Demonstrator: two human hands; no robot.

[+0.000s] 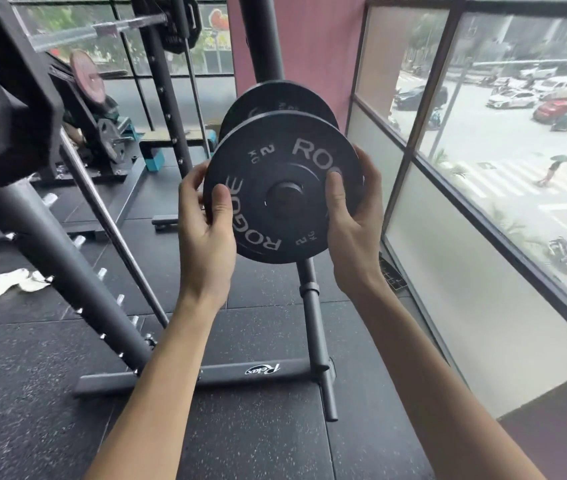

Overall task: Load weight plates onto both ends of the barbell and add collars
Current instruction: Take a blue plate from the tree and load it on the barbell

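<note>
At frame centre, left hand (205, 216) and right hand (353, 216) gripped opposite edges of the weight plate (268, 174) on its storage peg (285, 197), presumably to slide it off level; barbell (67, 36) at upper left.

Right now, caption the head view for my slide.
Left hand and right hand grip a black Rogue plate on a storage peg, second plate behind.

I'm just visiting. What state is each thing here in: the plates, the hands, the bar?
Front plate: upright on the storage peg, held at both edges.
Left hand: grips the plate's left edge.
Right hand: grips its right edge.
Rear plate: upright behind, untouched.
Barbell: raised, horizontal.
Lower peg: bare.
White cloth: crumpled on the floor.
</note>
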